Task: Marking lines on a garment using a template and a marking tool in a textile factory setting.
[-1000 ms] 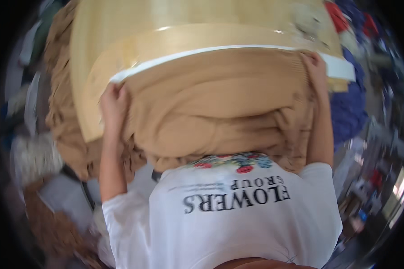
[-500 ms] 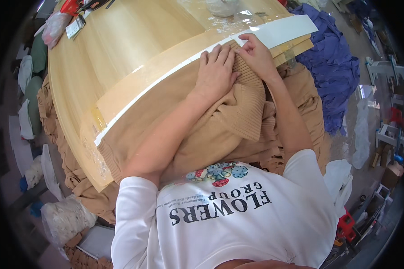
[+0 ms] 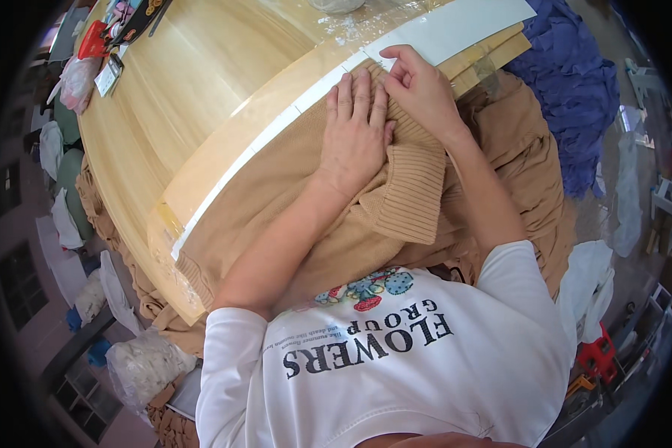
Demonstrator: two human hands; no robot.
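A tan knitted sweater piece (image 3: 276, 175) lies along a long white strip (image 3: 276, 123) on the table, its ribbed band (image 3: 413, 190) folded toward me. My left hand (image 3: 355, 134) rests flat on the knit near the strip, fingers stretched and slightly apart. Just right of it, my right hand (image 3: 424, 93) is curled at the upper end of the ribbing. Its index finger is bent over the white strip, while the thumb lies by the ribbed edge. Whatever is between the curled right fingers is hidden.
The wooden table (image 3: 194, 89) curves away to the left. More tan knitwear (image 3: 519, 149) is heaped at the right, beside a purple fabric pile (image 3: 575, 97). Plastic bags (image 3: 78, 81) and a red item (image 3: 93, 41) sit at the far left edge. A red stool (image 3: 597, 357) stands low right.
The view has shifted slightly, so table and piles sit differently in the picture. My right index finger has moved a little left over the strip; the left hand still presses the knit.
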